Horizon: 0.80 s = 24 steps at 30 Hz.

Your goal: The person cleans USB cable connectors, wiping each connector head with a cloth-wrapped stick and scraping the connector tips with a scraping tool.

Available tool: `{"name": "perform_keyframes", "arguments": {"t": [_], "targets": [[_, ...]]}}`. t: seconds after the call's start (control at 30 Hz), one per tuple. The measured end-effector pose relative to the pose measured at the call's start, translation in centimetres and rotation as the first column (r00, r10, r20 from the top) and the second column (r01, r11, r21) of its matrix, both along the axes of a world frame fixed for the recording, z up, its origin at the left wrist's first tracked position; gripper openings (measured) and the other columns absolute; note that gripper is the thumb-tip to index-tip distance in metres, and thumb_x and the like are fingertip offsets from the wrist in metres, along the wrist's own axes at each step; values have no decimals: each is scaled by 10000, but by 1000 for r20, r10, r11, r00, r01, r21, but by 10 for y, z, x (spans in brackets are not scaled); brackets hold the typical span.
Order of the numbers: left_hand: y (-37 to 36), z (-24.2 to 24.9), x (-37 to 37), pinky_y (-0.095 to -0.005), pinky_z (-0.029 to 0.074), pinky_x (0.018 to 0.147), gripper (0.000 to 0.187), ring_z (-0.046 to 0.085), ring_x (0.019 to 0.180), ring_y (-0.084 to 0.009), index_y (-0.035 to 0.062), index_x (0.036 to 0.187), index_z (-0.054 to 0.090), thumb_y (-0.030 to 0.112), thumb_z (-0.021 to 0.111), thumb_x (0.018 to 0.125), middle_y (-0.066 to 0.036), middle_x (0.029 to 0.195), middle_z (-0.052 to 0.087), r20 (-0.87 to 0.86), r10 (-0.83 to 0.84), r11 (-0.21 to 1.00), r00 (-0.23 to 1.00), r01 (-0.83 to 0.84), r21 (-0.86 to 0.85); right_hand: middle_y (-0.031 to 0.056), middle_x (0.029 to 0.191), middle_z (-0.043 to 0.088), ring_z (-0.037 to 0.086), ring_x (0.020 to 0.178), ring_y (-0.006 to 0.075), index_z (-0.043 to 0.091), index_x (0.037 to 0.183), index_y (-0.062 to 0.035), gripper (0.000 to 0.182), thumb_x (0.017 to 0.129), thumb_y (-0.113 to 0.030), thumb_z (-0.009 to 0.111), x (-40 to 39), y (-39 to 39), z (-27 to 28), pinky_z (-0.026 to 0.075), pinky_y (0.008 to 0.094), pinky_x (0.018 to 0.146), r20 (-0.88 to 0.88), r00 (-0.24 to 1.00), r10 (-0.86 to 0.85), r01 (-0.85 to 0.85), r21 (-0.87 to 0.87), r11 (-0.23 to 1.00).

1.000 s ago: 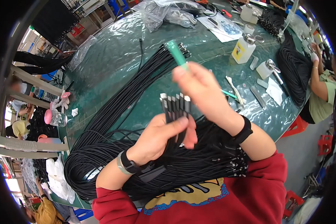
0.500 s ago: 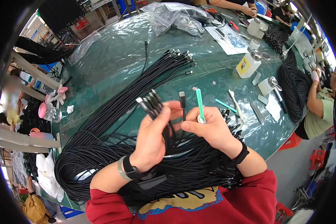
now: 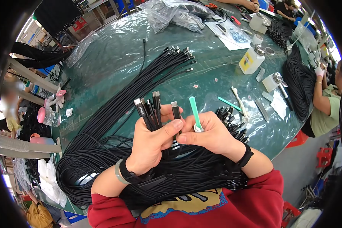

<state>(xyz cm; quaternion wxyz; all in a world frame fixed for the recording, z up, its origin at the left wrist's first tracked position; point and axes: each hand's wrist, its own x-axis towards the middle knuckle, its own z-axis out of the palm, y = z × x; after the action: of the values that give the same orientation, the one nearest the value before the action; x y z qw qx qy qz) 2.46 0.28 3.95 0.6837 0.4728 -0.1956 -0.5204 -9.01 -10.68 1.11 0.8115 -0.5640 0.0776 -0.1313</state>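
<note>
A bunch of black USB cables [image 3: 150, 111] stands connector ends up in my left hand [image 3: 150, 146], which is closed around it. A single black USB-C connector [image 3: 175, 110] rises between my two thumbs, with both hands at its base. Pinched in my right hand [image 3: 209, 133] are a green plastic stick [image 3: 194, 110] and a white cloth wad [image 3: 198, 128] at the stick's lower end. Below my hands lies a coiled pile of black cables [image 3: 186, 167]; another cable bundle [image 3: 140, 85] stretches away to the upper right, its connectors at the far end.
On the green table [image 3: 201, 89] at right are a yellow-labelled bottle [image 3: 250, 60], a second bottle [image 3: 271, 81], a green stick [image 3: 229, 103] and a white cloth strip [image 3: 239, 100]. Plastic bags [image 3: 178, 17] lie at the back. A co-worker [image 3: 326, 102] sits at right beside coiled cables [image 3: 298, 89].
My hands have come together, and my left thumb now meets the single connector. That connector has shifted left and slightly down. The held bunch has turned more upright; the green stick moved left.
</note>
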Motion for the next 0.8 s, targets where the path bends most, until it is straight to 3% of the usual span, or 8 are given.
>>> {"name": "perform_keyframes", "arguments": {"t": [0.17,0.3,0.43,0.6,0.8], "targets": [[-1,2,-3,-143,229,369,288,398,463,-10,-5,1005,503,4,599,734,-44,761,567,86,60,998,994,-60,-4,-37,674,539,438,622,23,603,756,-12,81,760,-88,631,-1,-1,4,350,181,540,-71,997,43,-47,-65,997],[-3,2,-6,-142,237,368,287,416,468,-22,-1,1007,499,-10,586,734,-65,759,583,97,99,995,990,-97,-18,-28,693,557,461,648,26,610,779,-2,81,757,-78,631,-5,-7,17,374,182,562,-125,983,137,-138,7,990],[-1,1,-2,-141,242,365,290,433,469,-27,-2,1016,494,-10,582,740,-94,781,599,104,82,997,991,-83,3,-15,704,574,499,670,38,613,778,-6,64,749,-59,633,-3,-5,10,408,189,599,-89,991,105,-91,151,984],[1,2,-1,-142,233,360,291,409,444,-21,-2,1031,487,-6,570,752,-112,787,607,89,42,999,995,-42,-4,-8,714,581,527,686,54,615,754,-18,39,734,-39,641,-1,-4,5,431,199,632,-117,989,89,-72,147,987],[2,3,-3,-144,213,357,287,348,421,-4,-1,1042,483,1,556,764,-93,787,602,89,34,999,995,-33,-6,-10,704,571,532,679,55,543,676,-44,117,719,-7,646,-1,-1,3,434,200,624,-34,998,60,-54,152,987]]}}
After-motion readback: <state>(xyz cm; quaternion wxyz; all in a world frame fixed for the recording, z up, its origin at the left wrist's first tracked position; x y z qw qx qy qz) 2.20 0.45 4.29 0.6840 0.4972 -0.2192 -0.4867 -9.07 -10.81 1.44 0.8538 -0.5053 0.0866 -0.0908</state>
